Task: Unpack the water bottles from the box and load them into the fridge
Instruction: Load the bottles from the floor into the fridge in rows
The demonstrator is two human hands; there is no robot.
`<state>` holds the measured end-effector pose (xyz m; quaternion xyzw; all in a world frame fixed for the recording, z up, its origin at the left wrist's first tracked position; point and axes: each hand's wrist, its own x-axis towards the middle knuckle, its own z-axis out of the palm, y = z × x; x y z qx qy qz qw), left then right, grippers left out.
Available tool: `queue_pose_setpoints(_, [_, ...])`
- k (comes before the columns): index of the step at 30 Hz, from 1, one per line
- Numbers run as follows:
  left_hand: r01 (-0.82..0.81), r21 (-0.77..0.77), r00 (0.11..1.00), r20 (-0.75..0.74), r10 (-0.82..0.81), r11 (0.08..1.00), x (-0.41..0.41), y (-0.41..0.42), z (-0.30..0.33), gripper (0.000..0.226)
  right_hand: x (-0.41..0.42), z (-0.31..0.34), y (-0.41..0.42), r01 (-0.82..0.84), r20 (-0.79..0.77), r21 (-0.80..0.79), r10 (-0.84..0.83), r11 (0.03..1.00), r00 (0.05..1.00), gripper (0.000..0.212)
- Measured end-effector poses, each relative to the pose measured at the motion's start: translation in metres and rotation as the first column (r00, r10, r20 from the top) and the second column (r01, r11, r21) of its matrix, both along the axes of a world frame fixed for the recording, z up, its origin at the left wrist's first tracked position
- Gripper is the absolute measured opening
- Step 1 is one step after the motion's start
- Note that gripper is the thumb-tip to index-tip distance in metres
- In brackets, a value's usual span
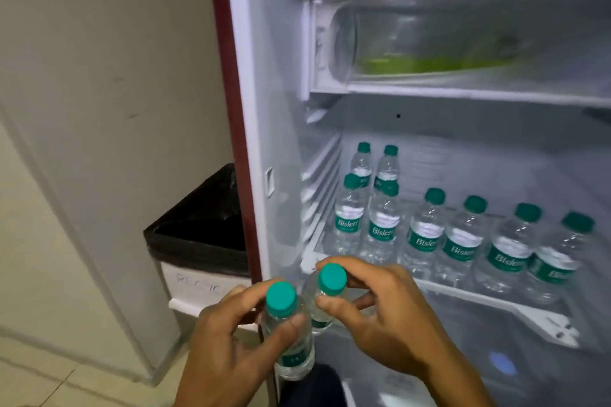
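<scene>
Nearest: left hand (231, 337) curled round a small bottle (291, 340), thumb and fingers pinching just under its green cap (281, 297). Close beside it, to the right, right hand (380, 311) pinching the neck of a second bottle (319, 304) beneath its cap (332, 278). Both bottles upright, nearly touching, held in front of the open fridge (274, 109), just short of the shelf (463, 294) edge.

Beyond the hands, on that shelf: eight more bottles with green caps and green labels. Straight ahead of the right hand, four bottles (367, 208) in two short files running back along the left wall. Further right, a front row (496, 248) of four, side by side, near the shelf edge.

Above and past those, a clear compartment (429, 40) under the fridge ceiling, something green and blurred inside, too vague to name.

Left of the left hand, outside the fridge: a bin (198, 241) with a black liner, against a pale wall (99, 76). Faint lettering on the bin's front, unreadable. Tiled floor (49, 383) below.
</scene>
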<state>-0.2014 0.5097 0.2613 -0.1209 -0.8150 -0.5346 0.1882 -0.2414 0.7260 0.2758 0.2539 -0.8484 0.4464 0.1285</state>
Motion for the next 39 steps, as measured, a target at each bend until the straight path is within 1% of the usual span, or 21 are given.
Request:
queue_pose_setpoints(3, [0.090, 0.031, 0.991, -0.105, -0.086, 0.995, -0.013, 0.019, 0.032, 0.043, 0.008, 0.026, 0.020, 0.043, -0.097, -0.092, -0.051, 0.995, 0.994, 0.029])
queue_pose_setpoints(6, [0.198, 0.068, 0.960, -0.215, -0.180, 0.978, -0.024, 0.038, 0.061, 0.032, 0.016, 0.050, 0.039, 0.096, -0.188, -0.165, -0.126, 0.982, 0.974, 0.037])
queue_pose_setpoints(8, [0.236, 0.062, 0.936, -0.283, -0.209, 0.970, -0.030, 0.050, 0.078, 0.029, 0.019, 0.064, 0.049, 0.101, -0.253, -0.220, -0.157, 0.970, 0.955, 0.042])
queue_pose_setpoints(13, [0.288, 0.044, 0.889, -0.383, -0.250, 0.957, -0.046, 0.079, 0.109, 0.031, 0.015, 0.092, 0.068, 0.145, -0.380, -0.289, -0.252, 0.946, 0.890, 0.041])
queue_pose_setpoints(16, [0.339, 0.038, 0.853, -0.433, -0.290, 0.940, -0.057, 0.096, 0.118, 0.036, 0.007, 0.105, 0.080, 0.174, -0.419, -0.315, -0.302, 0.933, 0.856, 0.043])
queue_pose_setpoints(21, [0.362, 0.033, 0.825, -0.476, -0.304, 0.932, -0.086, 0.119, 0.123, 0.037, -0.010, 0.115, 0.099, 0.216, -0.419, -0.322, -0.343, 0.922, 0.840, 0.042])
queue_pose_setpoints(23, [0.360, 0.033, 0.828, -0.472, -0.303, 0.932, -0.101, 0.128, 0.125, 0.033, -0.018, 0.116, 0.106, 0.249, -0.404, -0.315, -0.366, 0.916, 0.838, 0.041])
queue_pose_setpoints(25, [0.358, 0.059, 0.850, -0.433, -0.299, 0.932, -0.116, 0.136, 0.129, 0.033, -0.027, 0.116, 0.111, 0.288, -0.382, -0.304, -0.393, 0.908, 0.836, 0.038])
queue_pose_setpoints(27, [0.356, 0.076, 0.879, -0.365, -0.306, 0.931, -0.131, 0.145, 0.133, 0.035, -0.036, 0.113, 0.114, 0.340, -0.364, -0.267, -0.421, 0.902, 0.831, 0.037])
queue_pose_setpoints(30, [0.335, -0.009, 0.914, -0.240, -0.327, 0.942, -0.157, 0.159, 0.134, 0.041, -0.052, 0.108, 0.118, 0.425, -0.338, -0.188, -0.464, 0.886, 0.819, 0.039])
queue_pose_setpoints(32, [0.355, 0.002, 0.923, -0.161, -0.350, 0.935, -0.173, 0.166, 0.130, 0.042, -0.064, 0.107, 0.122, 0.490, -0.306, -0.130, -0.505, 0.862, 0.807, 0.037])
queue_pose_setpoints(34, [0.359, 0.040, 0.927, -0.131, -0.352, 0.932, -0.187, 0.172, 0.124, 0.037, -0.076, 0.106, 0.128, 0.540, -0.254, -0.093, -0.544, 0.837, 0.800, 0.032])
queue_pose_setpoints(37, [0.352, 0.041, 0.932, -0.102, -0.347, 0.935, -0.205, 0.184, 0.118, 0.035, -0.095, 0.103, 0.133, 0.566, -0.177, -0.075, -0.570, 0.821, 0.803, 0.027])
queue_pose_setpoints(39, [0.342, 0.040, 0.938, -0.074, -0.339, 0.939, -0.217, 0.192, 0.118, 0.035, -0.110, 0.103, 0.137, 0.595, -0.144, -0.044, -0.594, 0.803, 0.791, 0.029])
